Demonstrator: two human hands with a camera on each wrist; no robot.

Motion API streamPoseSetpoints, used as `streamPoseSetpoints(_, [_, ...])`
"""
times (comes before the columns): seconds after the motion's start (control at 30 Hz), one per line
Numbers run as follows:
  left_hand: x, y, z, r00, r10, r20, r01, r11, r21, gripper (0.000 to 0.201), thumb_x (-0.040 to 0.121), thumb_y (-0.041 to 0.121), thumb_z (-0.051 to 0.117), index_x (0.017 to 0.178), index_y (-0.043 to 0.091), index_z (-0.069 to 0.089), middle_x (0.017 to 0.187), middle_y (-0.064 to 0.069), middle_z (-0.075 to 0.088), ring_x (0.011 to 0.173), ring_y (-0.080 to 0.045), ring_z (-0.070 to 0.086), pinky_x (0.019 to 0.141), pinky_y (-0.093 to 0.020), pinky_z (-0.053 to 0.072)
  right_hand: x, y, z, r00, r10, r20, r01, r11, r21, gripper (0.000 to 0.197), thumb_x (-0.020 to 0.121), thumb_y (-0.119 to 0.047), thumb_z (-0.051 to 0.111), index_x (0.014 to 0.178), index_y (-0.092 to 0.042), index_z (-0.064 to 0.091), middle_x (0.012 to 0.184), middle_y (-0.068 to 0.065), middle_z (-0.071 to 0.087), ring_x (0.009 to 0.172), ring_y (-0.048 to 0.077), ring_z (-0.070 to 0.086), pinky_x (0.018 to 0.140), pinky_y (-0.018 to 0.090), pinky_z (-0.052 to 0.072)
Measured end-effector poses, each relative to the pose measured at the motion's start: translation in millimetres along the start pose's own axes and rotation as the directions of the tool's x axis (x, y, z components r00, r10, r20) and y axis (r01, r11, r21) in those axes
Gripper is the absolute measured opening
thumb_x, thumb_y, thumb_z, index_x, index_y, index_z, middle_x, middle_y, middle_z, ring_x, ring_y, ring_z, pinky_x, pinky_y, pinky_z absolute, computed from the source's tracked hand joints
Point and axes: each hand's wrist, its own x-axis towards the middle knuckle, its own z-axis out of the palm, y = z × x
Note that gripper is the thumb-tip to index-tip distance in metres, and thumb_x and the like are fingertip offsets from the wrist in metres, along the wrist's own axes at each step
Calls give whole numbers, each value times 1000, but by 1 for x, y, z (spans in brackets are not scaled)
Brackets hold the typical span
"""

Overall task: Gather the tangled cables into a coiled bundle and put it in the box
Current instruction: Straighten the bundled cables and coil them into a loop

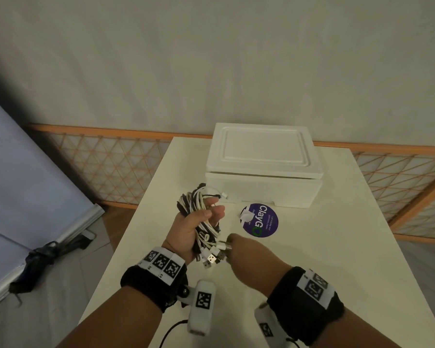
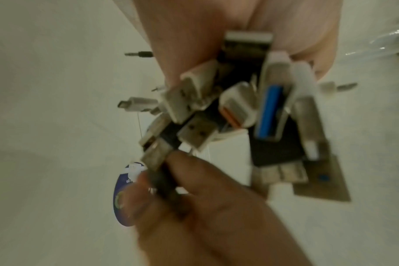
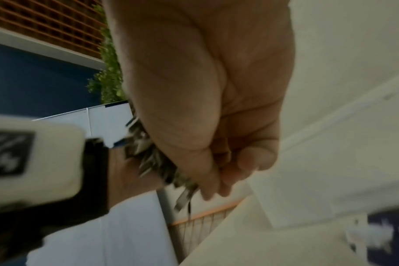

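My left hand [image 1: 194,222] grips a bundle of black and white cables [image 1: 201,214] above the white table [image 1: 312,259]. Their loops stick out above the fist. Several USB plugs [image 1: 212,258] hang out below it, seen close up in the left wrist view as a plug cluster [image 2: 228,111]. My right hand [image 1: 239,247] pinches one dark plug end [image 2: 162,180] between thumb and fingers at the bottom of the bundle. In the right wrist view the right hand [image 3: 207,183] shows curled fingertips against the blurred plugs [image 3: 148,158]. The white foam box [image 1: 264,169] stands behind, its lid on.
A round purple sticker [image 1: 260,221] with a white scrap on it lies on the table between the hands and the box. An orange lattice fence [image 1: 106,167] runs behind the table. A blue panel [image 1: 23,184] leans at the left.
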Motion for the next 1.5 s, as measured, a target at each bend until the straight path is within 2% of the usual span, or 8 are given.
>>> streamPoseSetpoints(0.23, [-4, -2, -2, 999, -5, 33, 4, 999, 39, 48, 69, 3, 58, 116, 12, 60, 95, -14, 73, 90, -23, 70, 73, -31, 57, -2, 7, -40, 957, -120, -264, 182, 957, 226, 23, 94, -21, 54, 112, -14, 67, 104, 5, 68, 97, 18, 59, 86, 30, 44])
streamPoseSetpoints(0.43, [-3, -6, -4, 999, -14, -32, 11, 996, -94, 54, 70, 10, 62, 123, 17, 59, 98, -13, 73, 90, -19, 70, 77, -36, 55, -2, 5, -44, 977, -78, -197, 117, 974, 193, 21, 95, -22, 50, 103, -11, 67, 99, 5, 66, 90, 20, 60, 83, 35, 47])
streamPoseSetpoints(0.6, [-1, -1, -3, 1000, -2, -32, -2, 992, -124, 51, 69, 16, 66, 120, 19, 60, 80, -9, 71, 77, -19, 69, 71, -36, 54, -6, -2, -42, 919, -186, -347, 276, 933, 231, 19, 90, -16, 56, 98, -8, 71, 89, 10, 67, 84, 22, 60, 78, 33, 49])
streamPoseSetpoints(0.87, [-5, 0, 0, 989, 83, 124, -87, 996, 27, 94, 38, 47, 94, 117, 15, 57, 73, -9, 66, 67, -20, 65, 59, -31, 54, -5, -12, -52, 912, 176, -370, 134, 725, 675, 16, 77, -17, 77, 72, -22, 62, 67, -2, 67, 61, 12, 59, 60, 24, 47])
streamPoseSetpoints(1.0, [-6, 2, -2, 948, 74, 311, -132, 977, 169, 60, 38, 30, 97, 94, 29, 73, 81, -8, 67, 74, -19, 65, 68, -32, 52, -4, -11, -61, 893, 320, -317, 96, 553, 828, 13, 75, -6, 76, 69, -13, 67, 59, -1, 66, 54, 8, 57, 58, 25, 49])
streamPoseSetpoints(1.2, [-11, 0, 0, 965, 73, 251, -155, 932, 327, 63, 60, -12, 69, 117, 13, 58, 94, -8, 71, 88, -18, 68, 72, -29, 54, -8, -13, -76, 946, 242, -217, 76, 485, 872, 9, 82, -12, 72, 74, -13, 73, 71, 9, 71, 66, 23, 66, 78, 46, 57])
streamPoseSetpoints(1.37, [-8, 2, -7, 953, -16, 301, -127, 885, 448, 27, 52, 2, 76, 75, 14, 67, 62, -5, 60, 58, -22, 55, 62, -32, 46, 0, 11, -108, 815, -120, -566, 303, 922, 240, 56, 75, -49, 71, 126, -27, 60, 127, -6, 61, 118, 6, 52, 105, 19, 35])
streamPoseSetpoints(1.5, [-10, 0, 3, 857, -147, 493, -84, 906, 416, 28, 53, -3, 71, 74, 14, 65, 58, -3, 60, 54, -16, 55, 71, -37, 43, 24, 17, -100, 930, -262, -259, 365, 745, 558, 92, 56, -66, 74, 136, -31, 47, 146, -2, 43, 138, 5, 29, 113, 18, 17])
